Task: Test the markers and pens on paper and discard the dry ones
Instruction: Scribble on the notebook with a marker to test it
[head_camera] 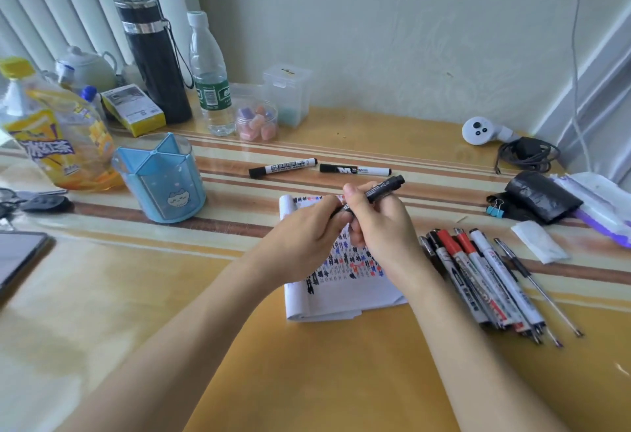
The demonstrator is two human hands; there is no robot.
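Both hands are on one black marker [384,188], held up over the paper [341,298] in the middle of the table [341,380]. The right hand [379,226] has its fingers wrapped round the barrel, and the marker's far end pokes out up and to the right. The left hand [307,230] pinches the near end. I can't tell if that end is a cap or the tip, since the fingers cover it.

The paper lies flat under the hands, with its left edge curled up. It's packed with rows of little black, blue and red scribbles, and only the near strip is blank.

Two more markers [282,167] lie end to end just beyond the paper, apart from everything else. Just right of the paper there's a pile of pens [478,274], red- and black-capped markers plus a couple of thin pens, all lying roughly parallel.

A blue pen cup [164,186] with a cat face stands to the left. Behind it at the far left are a yellow bottle [58,131], a black flask [153,56], a water bottle [208,83] and a small jar [257,121] of pink bits. Far right there's a black roll [539,196] with a blue binder clip [495,210] beside it.
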